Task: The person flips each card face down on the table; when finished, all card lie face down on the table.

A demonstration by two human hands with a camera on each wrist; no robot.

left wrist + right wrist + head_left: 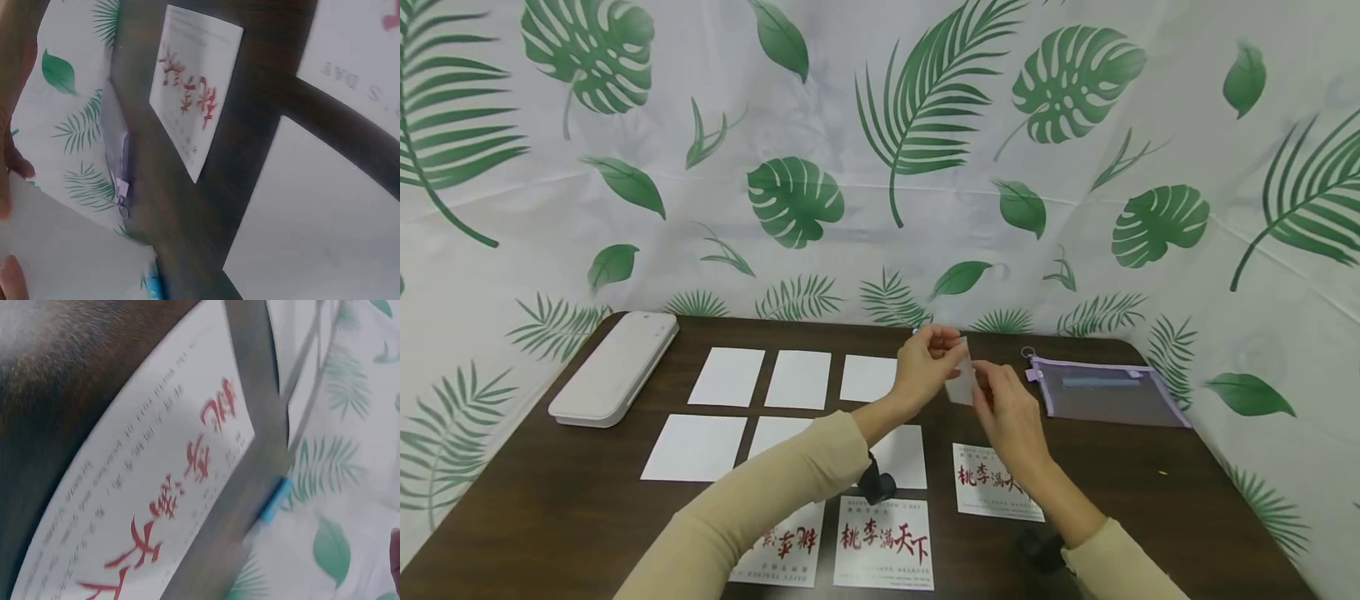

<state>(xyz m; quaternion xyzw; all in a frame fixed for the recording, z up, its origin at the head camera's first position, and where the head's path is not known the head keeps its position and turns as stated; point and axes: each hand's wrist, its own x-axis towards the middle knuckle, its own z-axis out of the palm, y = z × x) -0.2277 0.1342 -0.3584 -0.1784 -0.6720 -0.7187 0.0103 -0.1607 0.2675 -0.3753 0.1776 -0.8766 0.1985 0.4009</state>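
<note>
In the head view a white card (pixel 960 385) is held up, tilted, over the back of the table. My left hand (pixel 925 367) pinches its upper part between thumb and fingers. At the card's right edge, my right hand (pixel 1011 412) holds it with the fingertips. The left wrist view gives the card's pale face (pixel 69 250) close up. Beneath my right forearm lies a printed card (pixel 992 492) with red characters. Past the held card in the wrist views is a small blue-capped object (pixel 275 500), partly hidden.
Several blank white cards (pixel 726 377) lie in two rows at left and centre. Nearer are two printed cards, one upright (pixel 883 550) and one upside down (pixel 782 562). A white case (pixel 613 367) stands far left; a purple mesh zip pouch (pixel 1105 392) lies back right.
</note>
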